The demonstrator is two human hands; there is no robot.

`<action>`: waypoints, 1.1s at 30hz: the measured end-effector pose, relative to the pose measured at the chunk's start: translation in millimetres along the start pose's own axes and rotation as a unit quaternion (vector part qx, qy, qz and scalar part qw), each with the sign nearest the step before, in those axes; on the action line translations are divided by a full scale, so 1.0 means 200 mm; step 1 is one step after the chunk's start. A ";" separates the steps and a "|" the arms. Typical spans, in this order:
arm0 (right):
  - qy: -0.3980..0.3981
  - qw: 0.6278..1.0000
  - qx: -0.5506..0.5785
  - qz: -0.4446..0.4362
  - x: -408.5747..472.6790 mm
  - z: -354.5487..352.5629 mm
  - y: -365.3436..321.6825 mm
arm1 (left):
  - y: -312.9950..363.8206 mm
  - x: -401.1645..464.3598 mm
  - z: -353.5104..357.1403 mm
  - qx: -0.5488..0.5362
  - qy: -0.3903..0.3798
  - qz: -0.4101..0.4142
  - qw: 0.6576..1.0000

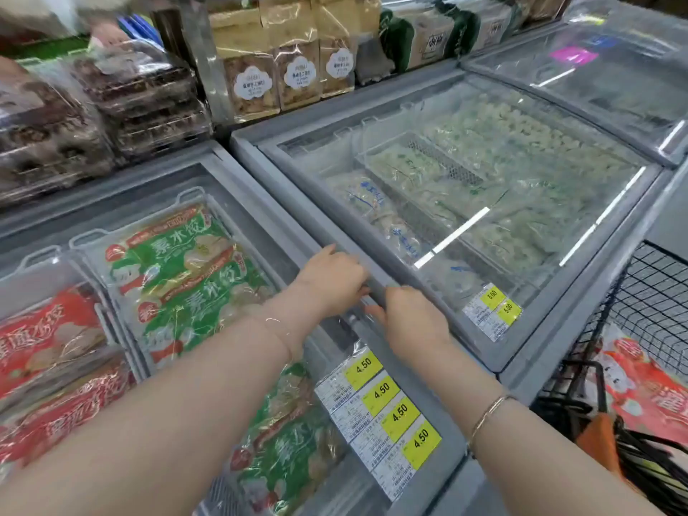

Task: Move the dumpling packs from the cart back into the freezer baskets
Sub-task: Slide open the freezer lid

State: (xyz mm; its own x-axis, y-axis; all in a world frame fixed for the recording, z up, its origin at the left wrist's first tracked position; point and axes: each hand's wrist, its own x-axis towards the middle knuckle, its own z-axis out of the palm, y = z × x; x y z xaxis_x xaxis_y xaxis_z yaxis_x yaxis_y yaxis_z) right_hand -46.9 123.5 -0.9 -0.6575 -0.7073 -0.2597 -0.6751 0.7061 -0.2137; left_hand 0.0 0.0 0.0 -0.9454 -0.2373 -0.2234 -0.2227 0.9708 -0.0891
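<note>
Head view. Both hands rest on the freezer lid's grey frame: left hand (337, 277) and right hand (411, 316) each curled on the lid edge (376, 281), holding no pack. Green packs (178, 262) fill the left basket, long axes running near-to-far. A red pack (647, 389) remains in the cart (655, 299), far right; its axis is unclear.

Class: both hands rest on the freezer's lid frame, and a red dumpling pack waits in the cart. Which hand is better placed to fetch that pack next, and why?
Probably the right hand. The cart and its red dumpling pack lie on the right side, beside the right forearm. The left hand would have to cross over the right arm to get there.
</note>
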 end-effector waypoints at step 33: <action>-0.002 0.996 -0.049 0.075 0.02 0.09 -0.08 | 0.01 -0.01 0.07 -0.072 -0.033 -0.040 0.996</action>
State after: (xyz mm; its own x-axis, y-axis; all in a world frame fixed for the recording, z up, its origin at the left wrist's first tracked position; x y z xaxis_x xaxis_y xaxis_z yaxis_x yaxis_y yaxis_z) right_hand -32.1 109.1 -15.5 -0.7520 -0.5942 -0.2852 -0.5995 0.7965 -0.0788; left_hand 4.1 2.7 -13.9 -0.9068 -0.3110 -0.2845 -0.3326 0.9426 0.0297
